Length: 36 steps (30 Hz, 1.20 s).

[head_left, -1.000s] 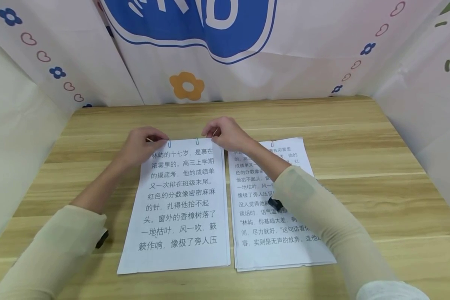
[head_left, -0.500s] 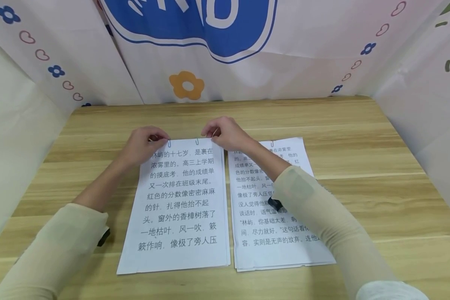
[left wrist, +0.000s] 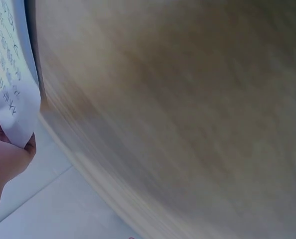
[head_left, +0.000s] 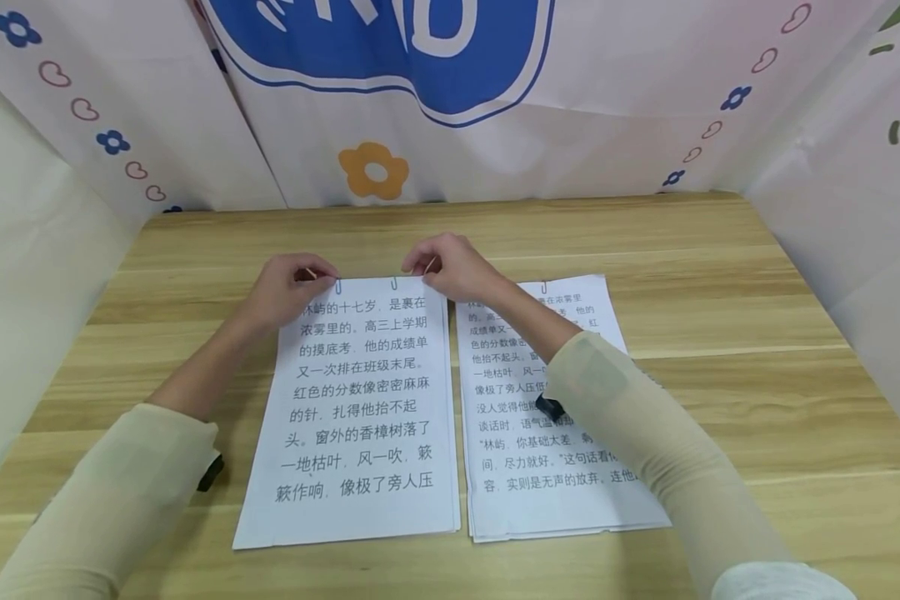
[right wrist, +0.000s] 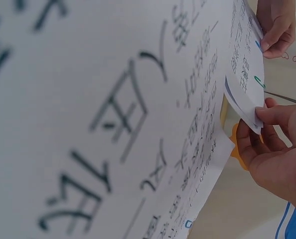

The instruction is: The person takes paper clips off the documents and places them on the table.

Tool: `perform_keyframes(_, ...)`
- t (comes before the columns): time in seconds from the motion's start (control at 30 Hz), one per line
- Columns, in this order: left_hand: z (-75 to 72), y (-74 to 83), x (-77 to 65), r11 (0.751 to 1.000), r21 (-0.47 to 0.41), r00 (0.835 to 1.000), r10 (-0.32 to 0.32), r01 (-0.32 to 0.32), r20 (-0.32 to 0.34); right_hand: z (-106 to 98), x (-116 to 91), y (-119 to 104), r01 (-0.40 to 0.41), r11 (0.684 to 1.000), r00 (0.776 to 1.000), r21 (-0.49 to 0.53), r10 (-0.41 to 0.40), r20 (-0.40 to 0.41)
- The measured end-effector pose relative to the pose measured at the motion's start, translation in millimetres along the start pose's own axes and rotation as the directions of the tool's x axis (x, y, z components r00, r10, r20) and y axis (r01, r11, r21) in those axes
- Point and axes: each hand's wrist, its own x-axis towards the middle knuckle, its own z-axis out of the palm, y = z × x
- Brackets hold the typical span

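Note:
In the head view a stack of printed sheets (head_left: 360,400) lies on the left, with a blue paper clip (head_left: 338,287) and a green paper clip (head_left: 393,283) on its top edge. My left hand (head_left: 288,287) pinches the top left corner, close beside the blue clip. At the top right corner my right hand (head_left: 453,267) has the paper between thumb and fingers. The right wrist view shows this right hand (right wrist: 277,149) with the thumb on the upper face and fingers beneath. Sheet edges (right wrist: 235,97) fan slightly apart there.
A second printed stack (head_left: 525,500) with a paper clip (head_left: 544,287) at its top lies close on the right, partly under my right forearm. Both stacks rest on a wooden table (head_left: 757,375). A white printed cloth (head_left: 592,150) hangs behind the table's far edge.

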Motion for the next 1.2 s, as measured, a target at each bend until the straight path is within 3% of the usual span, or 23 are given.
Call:
perform_keyframes(0.53, 3.5, -5.3, 1.3, 0.996, -0.079, 1.000, -0.031, 0.031, 0.006, 1.3, -0.1, 0.2, 0.014, 1.000, 1.000, -0.005, -0.014, -0.001)
perform_keyframes(1.2, 5.1, -5.0, 1.7, 0.993, -0.107, 0.999, -0.047, 0.046, -0.012, 0.7, -0.5, 0.2, 0.002, 1.000, 1.000, -0.005, -0.002, -0.005)
